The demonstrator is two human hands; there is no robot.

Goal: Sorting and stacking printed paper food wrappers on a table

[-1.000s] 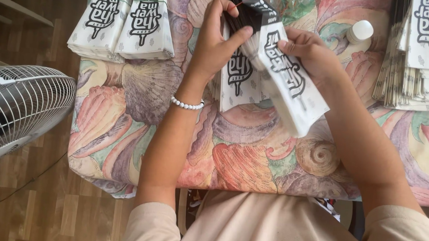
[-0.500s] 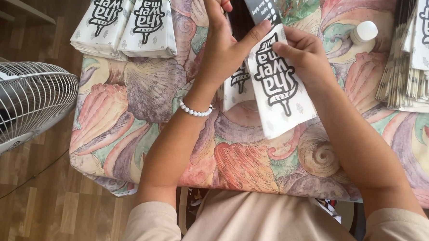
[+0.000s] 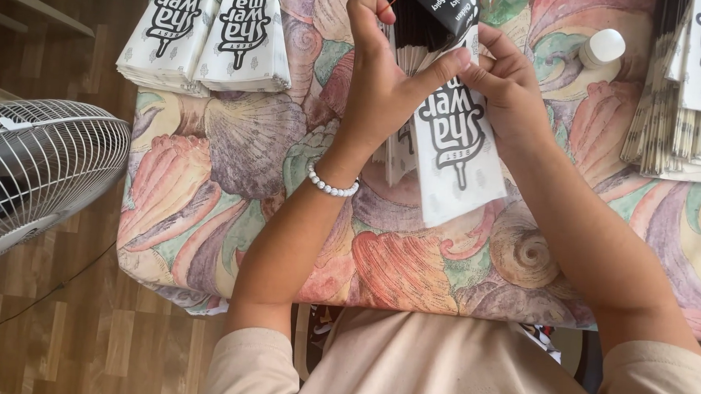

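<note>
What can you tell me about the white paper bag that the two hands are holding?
The white paper bag is long, narrow and flat, seemingly of thin paper, with large black lettering and small pale marks. It hangs tilted above the shell-patterned tablecloth, its lower end toward the person. The left hand pinches its upper part with the thumb, and the right hand grips it from the other side. A black label or sleeve lies at its upper end. More bags sit behind it.

Both hands — left hand (image 3: 383, 80), right hand (image 3: 509, 90) — on paper bag (image 3: 458, 158)
</note>
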